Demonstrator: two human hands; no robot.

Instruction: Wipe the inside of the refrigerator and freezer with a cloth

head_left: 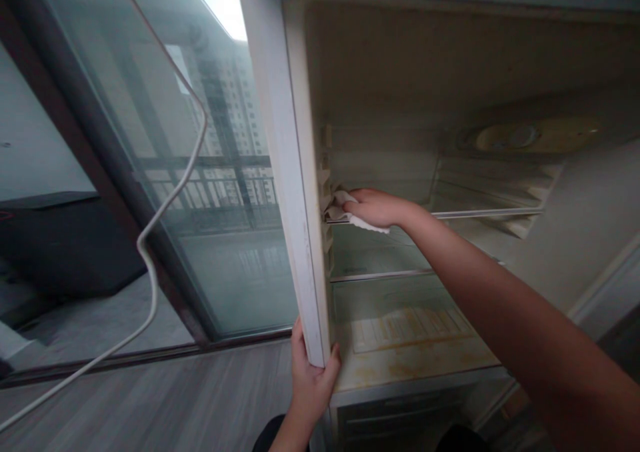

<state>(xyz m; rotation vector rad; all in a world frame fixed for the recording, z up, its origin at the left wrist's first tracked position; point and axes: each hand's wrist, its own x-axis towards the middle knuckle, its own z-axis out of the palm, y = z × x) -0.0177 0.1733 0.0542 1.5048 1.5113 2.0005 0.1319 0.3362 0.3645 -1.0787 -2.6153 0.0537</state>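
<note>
Inside an open fridge [400, 59], my right hand [373, 207] is closed on a whitish cloth [370, 225]. The cloth lies against the left end of the upper glass shelf [485, 213], beside the ribbed side wall. Lower down, my left hand [314, 372] grips the lower end of the fridge's left edge panel [300, 239], fingers on one side and thumb on the other. A second shelf [383, 276] sits beneath the first. Yellow-brown stains mark the fridge floor [410, 365].
A white cable [150, 265] hangs at the left, in front of a glass sliding door [235, 265]. A yellowed control housing [540, 136] is on the fridge's right inner wall. Below is a dark lower compartment [400, 419]. A black object [70, 245] stands far left.
</note>
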